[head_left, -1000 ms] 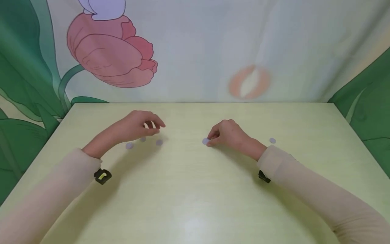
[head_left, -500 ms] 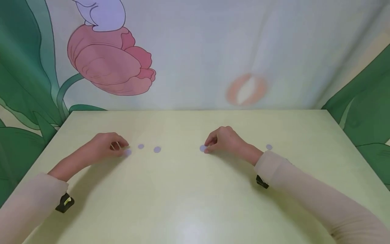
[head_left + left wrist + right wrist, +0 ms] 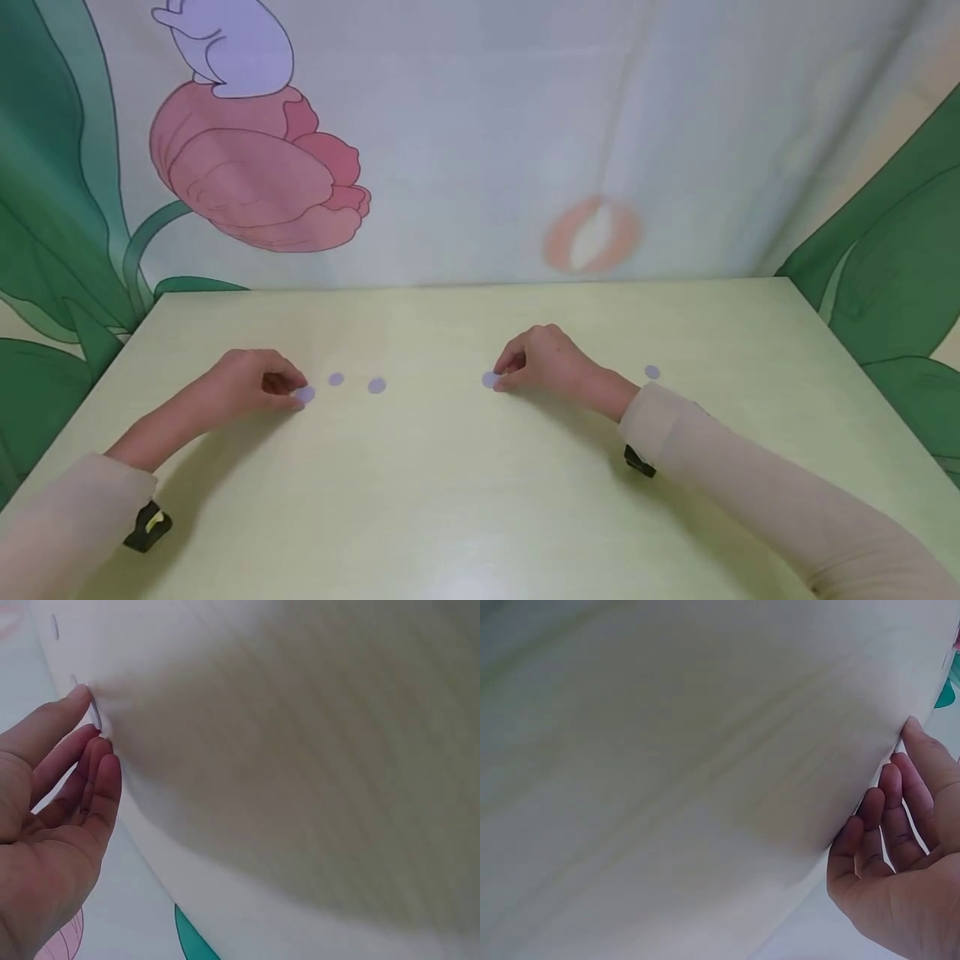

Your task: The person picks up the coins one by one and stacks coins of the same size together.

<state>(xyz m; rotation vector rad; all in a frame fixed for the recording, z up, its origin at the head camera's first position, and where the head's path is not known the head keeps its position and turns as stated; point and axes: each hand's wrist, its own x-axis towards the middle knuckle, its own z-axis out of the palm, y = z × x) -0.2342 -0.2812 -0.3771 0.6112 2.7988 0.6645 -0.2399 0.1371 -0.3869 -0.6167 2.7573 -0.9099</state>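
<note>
Several small, flat lilac discs lie in a rough row across the table. My left hand (image 3: 243, 385) is at the leftmost disc (image 3: 305, 394), its thumb and fingertips at opposite edges. The left wrist view shows that disc (image 3: 95, 712) nearly edge-on between the thumb and fingers of the left hand (image 3: 60, 795). Farther right, my right hand (image 3: 551, 364) pinches another disc (image 3: 490, 380) by its edges, down at the tabletop. In the right wrist view the right hand (image 3: 907, 825) has its fingertips against the table, the disc mostly hidden.
Two discs, one smaller (image 3: 336, 379) and one larger (image 3: 377, 386), lie just right of the left hand. Another disc (image 3: 652, 372) sits beyond the right wrist. The pale table (image 3: 420, 483) ends at a printed curtain (image 3: 450, 167) behind it.
My left hand has moved left and down from above the discs to the leftmost one, and its fingers have come together at its edges. The right hand stays at its disc.
</note>
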